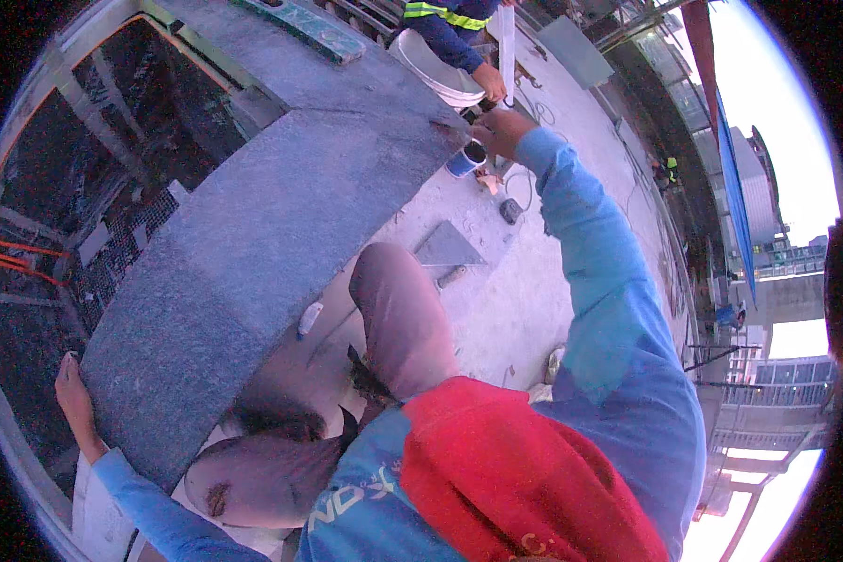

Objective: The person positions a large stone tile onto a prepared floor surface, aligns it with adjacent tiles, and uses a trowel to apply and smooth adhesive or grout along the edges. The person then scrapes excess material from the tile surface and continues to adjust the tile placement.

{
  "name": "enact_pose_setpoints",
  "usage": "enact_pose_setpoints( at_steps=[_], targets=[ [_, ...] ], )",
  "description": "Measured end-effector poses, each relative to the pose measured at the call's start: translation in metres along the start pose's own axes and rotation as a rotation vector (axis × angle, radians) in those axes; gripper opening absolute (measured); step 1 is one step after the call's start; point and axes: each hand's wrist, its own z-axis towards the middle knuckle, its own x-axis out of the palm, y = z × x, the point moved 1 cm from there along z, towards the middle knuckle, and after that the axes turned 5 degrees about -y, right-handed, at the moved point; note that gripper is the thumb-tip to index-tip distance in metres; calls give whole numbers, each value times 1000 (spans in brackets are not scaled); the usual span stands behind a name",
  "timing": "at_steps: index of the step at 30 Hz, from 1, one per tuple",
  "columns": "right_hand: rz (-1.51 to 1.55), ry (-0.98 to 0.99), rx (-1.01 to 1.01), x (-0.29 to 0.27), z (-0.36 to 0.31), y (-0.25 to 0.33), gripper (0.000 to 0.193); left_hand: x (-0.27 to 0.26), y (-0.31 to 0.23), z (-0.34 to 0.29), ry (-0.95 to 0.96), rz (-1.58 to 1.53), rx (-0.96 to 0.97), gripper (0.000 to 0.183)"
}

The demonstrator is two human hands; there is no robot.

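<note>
A long dark grey stone slab [244,244] lies across the view in front of my knees. At its near left end, my left hand [75,398] is closed round the edge, with the thumb side showing. My right hand [503,134] is stretched far forward to the slab's other end and is closed at its corner; its fingertips are partly hidden. Just below that hand stands a blue and white can [465,159]. Close beyond it is a co-worker's hand [489,82], beside a white bucket [436,66].
A deep opening [150,103] with orange cables [14,245] lies left of the slab. On the pale floor to the right are a square grey tile [451,245], a dark block [510,211] and a small white bottle [310,319]. A green-edged board [309,30] rests at the far end.
</note>
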Motion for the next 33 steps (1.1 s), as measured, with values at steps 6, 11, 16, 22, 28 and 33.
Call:
enact_pose_setpoints(
  at_steps=[6,11,16,22,28,33],
  targets=[
    [32,12,65,1,-18,-2,46,-4,-14,-3,-3,-39,-177,46],
    [7,26,70,10,-11,-22,46,-8,-22,-3,-14,-69,-77,47],
    [26,207,133,6,-12,-30,41,-10,-23,-6,-42,-171,-120,48],
    [8,187,94,-3,-21,-19,50,-7,-13,-1,-19,-35,-70,47],
    [-4,139,106,-9,-10,-10,49,-13,-29,0,1,-185,-111,47],
    [-33,162,78,-18,-10,3,44,-13,-32,-4,5,-165,-151,47]
  ],
)
